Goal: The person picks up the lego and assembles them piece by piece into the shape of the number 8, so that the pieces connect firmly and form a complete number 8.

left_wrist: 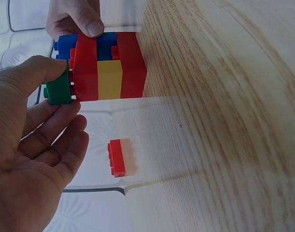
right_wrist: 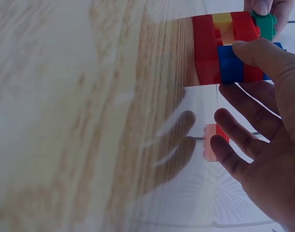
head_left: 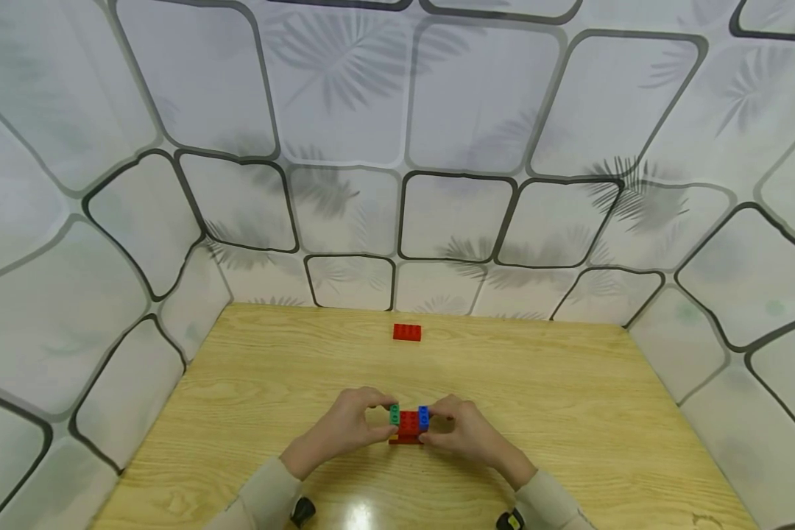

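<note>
A small stack of toy building bricks stands on the table in front of me. At the bottom is a red brick point(left_wrist: 133, 65); over it a yellow brick point(left_wrist: 109, 79) and a blue brick point(right_wrist: 231, 65) sit side by side. Another red brick point(head_left: 408, 422) covers these. On top are a green brick point(head_left: 394, 414) at the left end and a second blue brick point(head_left: 423, 418) at the right. My left hand point(head_left: 344, 425) pinches the green brick between thumb and fingers. From the other side, my right hand point(head_left: 467, 433) grips the middle-layer blue brick, its thumb tip near the upper red brick.
Farther back on the wooden table point(head_left: 291, 353) lies a single red brick point(head_left: 407, 332), apart from the stack. Patterned cloth walls point(head_left: 457, 221) rise along the table's back and both sides.
</note>
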{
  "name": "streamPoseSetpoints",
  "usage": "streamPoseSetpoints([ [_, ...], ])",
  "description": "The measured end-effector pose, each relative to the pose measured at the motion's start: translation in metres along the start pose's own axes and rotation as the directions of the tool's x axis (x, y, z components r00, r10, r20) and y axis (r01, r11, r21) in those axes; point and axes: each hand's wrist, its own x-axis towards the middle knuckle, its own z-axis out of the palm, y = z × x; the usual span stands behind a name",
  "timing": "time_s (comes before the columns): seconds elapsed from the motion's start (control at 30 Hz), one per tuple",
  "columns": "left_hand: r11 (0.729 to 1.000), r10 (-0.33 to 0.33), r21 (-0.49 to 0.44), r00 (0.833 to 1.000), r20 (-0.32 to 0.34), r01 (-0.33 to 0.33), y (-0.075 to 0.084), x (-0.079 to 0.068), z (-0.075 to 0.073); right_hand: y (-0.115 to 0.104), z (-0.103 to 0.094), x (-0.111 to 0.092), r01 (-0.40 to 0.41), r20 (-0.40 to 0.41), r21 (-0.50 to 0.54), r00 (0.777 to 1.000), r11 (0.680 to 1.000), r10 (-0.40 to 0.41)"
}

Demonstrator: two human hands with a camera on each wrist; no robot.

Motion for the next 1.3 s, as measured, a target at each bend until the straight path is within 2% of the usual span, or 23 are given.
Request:
streamPoseSetpoints([
  [0.27,0.999,-0.054,0.0,0.998,0.035,0.054,0.0025,0.0009,-0.0027,0.0003,0.0008,-0.0001,-0.012,-0.001,0.006,1.0,1.0,0.012],
  [0.63,0.997,-0.073,0.013,0.996,0.057,0.072,0.0047,0.0025,-0.0051,0.0015,0.0012,0.0001,0.015,-0.008,-0.006,1.0,1.0,-0.015],
  [0.73,0.997,-0.072,0.024,0.995,0.066,0.07,0.0055,0.003,-0.0055,0.0016,0.0011,0.0002,0.017,-0.008,-0.007,1.0,1.0,-0.017],
  [1.07,0.996,0.003,0.092,0.999,0.052,-0.008,0.0061,0.0045,-0.0053,0.0011,0.0016,0.0003,0.015,-0.004,-0.003,1.0,1.0,-0.015],
  [1.17,0.996,-0.005,0.093,0.998,0.07,-0.002,0.0058,0.0056,-0.0067,0.001,0.0015,0.0002,0.016,-0.005,-0.004,1.0,1.0,-0.016],
  [1.3,0.997,-0.046,0.074,0.993,0.111,0.038,0.0063,0.0073,-0.0095,0.0014,0.0015,0.0003,0.019,-0.007,-0.004,1.0,1.0,-0.019],
])
